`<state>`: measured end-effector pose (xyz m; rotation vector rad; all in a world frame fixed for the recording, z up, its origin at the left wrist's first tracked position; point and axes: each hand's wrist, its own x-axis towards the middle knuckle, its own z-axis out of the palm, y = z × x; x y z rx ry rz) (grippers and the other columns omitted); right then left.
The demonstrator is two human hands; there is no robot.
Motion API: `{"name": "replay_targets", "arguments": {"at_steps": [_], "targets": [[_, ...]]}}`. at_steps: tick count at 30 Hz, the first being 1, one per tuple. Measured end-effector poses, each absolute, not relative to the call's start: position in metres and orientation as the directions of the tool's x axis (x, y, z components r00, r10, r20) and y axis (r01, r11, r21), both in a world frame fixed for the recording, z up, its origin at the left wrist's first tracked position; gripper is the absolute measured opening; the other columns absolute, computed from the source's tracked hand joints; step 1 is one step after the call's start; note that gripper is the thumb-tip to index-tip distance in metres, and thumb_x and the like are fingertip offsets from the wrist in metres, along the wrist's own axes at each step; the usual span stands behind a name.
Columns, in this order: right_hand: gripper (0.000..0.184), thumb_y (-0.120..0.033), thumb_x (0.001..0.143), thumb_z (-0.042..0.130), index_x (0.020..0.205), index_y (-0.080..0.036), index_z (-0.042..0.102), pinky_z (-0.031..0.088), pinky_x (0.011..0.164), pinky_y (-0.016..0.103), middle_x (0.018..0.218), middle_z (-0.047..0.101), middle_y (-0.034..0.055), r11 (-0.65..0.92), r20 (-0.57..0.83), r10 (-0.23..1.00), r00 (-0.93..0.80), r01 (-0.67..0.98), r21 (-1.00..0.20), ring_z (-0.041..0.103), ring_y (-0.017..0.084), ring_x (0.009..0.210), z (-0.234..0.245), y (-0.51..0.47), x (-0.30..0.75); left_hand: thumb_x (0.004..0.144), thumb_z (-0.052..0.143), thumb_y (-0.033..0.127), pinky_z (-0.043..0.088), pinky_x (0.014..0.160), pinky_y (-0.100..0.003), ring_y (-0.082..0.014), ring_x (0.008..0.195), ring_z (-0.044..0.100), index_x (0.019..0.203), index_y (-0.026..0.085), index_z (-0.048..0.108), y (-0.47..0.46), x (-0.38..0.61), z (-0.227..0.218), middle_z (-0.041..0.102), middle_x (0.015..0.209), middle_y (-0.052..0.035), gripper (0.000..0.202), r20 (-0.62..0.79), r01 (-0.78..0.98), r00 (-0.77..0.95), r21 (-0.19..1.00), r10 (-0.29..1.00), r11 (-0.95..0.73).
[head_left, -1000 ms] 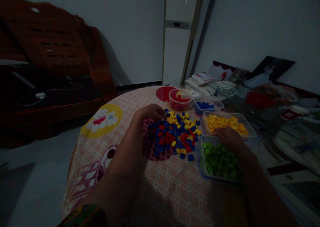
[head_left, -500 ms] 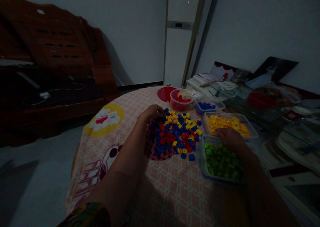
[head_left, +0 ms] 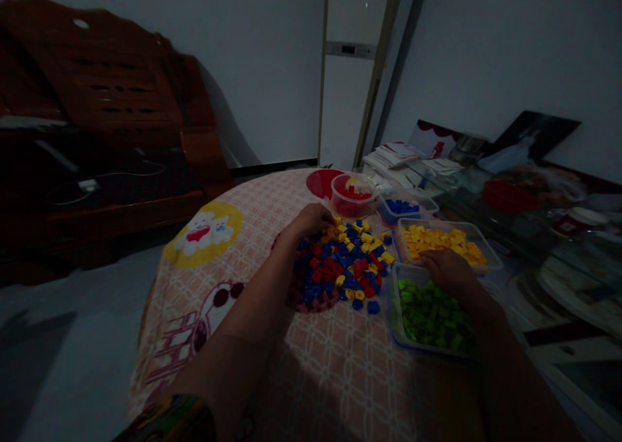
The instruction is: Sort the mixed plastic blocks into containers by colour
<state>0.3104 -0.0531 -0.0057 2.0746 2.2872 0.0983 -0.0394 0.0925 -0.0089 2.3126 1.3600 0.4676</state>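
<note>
A pile of toy building bricks point(head_left: 347, 258) in red, blue and yellow lies loose on the tablecloth. My left hand point(head_left: 313, 220) is at the pile's far left side, its fingers bent down and drawn together among the pieces. Whatever is between those fingertips is hidden. Over the near rim of a clear plastic box point(head_left: 492, 268) of yellow bricks point(head_left: 444, 242), my right hand point(head_left: 447, 266) is closed, apparently gripping that rim. Beneath the right wrist sits another box point(head_left: 396, 328) with green bricks point(head_left: 430, 312).
Behind are a box point(head_left: 430, 202) with blue bricks and a round tub point(head_left: 337, 199) with red pieces. A glass side table with papers point(head_left: 396, 155) and a red basket point(head_left: 510, 196) adjoins on the right. A wooden bench point(head_left: 116, 105) stands left.
My left hand has shifted a little to the right over the brick pile, onto the yellow pieces. The right hand has stayed at the box rim.
</note>
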Motion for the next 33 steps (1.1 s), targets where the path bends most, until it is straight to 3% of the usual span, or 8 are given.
{"name": "replay_targets", "arguments": {"at_steps": [4,9,12,19,28,33], "targets": [[0.042,-0.025,0.101,0.036,0.105,-0.018,0.077,0.046,0.078,0.032,0.105,0.078,0.0121,0.099,0.016,0.995,-0.101,0.991,0.092,0.068,0.024,0.09,-0.004,-0.054,0.309,0.07,0.073,0.018,0.049,0.078,-0.022,-0.0197,0.087,0.071,0.092,0.026,0.084,0.098,-0.035,-0.021,0.08,0.089,-0.0009,0.026,0.018,0.778,0.494,0.437,0.869,-0.451],[0.04,-0.026,0.101,0.038,0.107,-0.019,0.077,0.047,0.082,0.034,0.109,0.077,0.0124,0.095,0.021,0.995,-0.097,0.991,0.094,0.069,0.026,0.096,-0.008,-0.054,0.311,0.075,0.074,0.029,0.046,0.067,-0.023,-0.0189,0.074,0.068,0.084,0.021,0.084,0.098,-0.046,-0.017,0.077,0.075,-0.0047,0.016,0.022,0.862,0.374,0.361,0.927,-0.357],[0.039,-0.026,0.101,0.039,0.11,-0.019,0.077,0.047,0.086,0.034,0.114,0.076,0.0126,0.106,0.051,0.992,-0.112,0.989,0.103,0.068,0.026,0.1,-0.009,-0.055,0.312,0.08,0.07,0.028,0.046,0.069,-0.024,-0.0192,0.079,0.068,0.09,0.021,0.083,0.097,-0.044,-0.018,0.078,0.083,-0.0049,0.019,0.036,0.856,0.37,0.374,0.928,-0.356],[0.04,-0.026,0.102,0.037,0.102,-0.019,0.076,0.045,0.077,0.031,0.102,0.078,0.0106,0.096,0.024,0.995,-0.099,0.991,0.094,0.067,0.023,0.091,-0.006,-0.055,0.31,0.089,0.059,0.025,0.05,0.089,-0.032,-0.0279,0.107,0.067,0.112,0.023,0.08,0.093,-0.016,-0.034,0.075,0.114,-0.0124,0.031,0.081,0.921,0.29,0.248,0.953,-0.301],[0.041,-0.026,0.102,0.036,0.105,-0.019,0.076,0.046,0.082,0.033,0.109,0.077,0.0124,0.103,0.029,0.994,-0.106,0.991,0.081,0.068,0.025,0.096,-0.008,-0.055,0.312,0.089,0.061,0.028,0.051,0.088,-0.034,-0.029,0.108,0.067,0.108,0.022,0.079,0.091,-0.009,-0.038,0.074,0.114,-0.0137,0.026,0.078,0.94,0.221,0.248,0.972,-0.233],[0.042,-0.025,0.102,0.034,0.109,-0.018,0.075,0.046,0.083,0.034,0.113,0.076,0.012,0.07,-0.013,0.998,-0.069,0.993,0.1,0.068,0.026,0.101,-0.005,-0.054,0.309,0.082,0.069,0.027,0.051,0.087,-0.032,-0.0271,0.105,0.068,0.098,0.019,0.08,0.096,-0.016,-0.035,0.077,0.105,-0.0119,0.021,0.104,0.896,0.175,0.396,0.979,-0.203]]}}
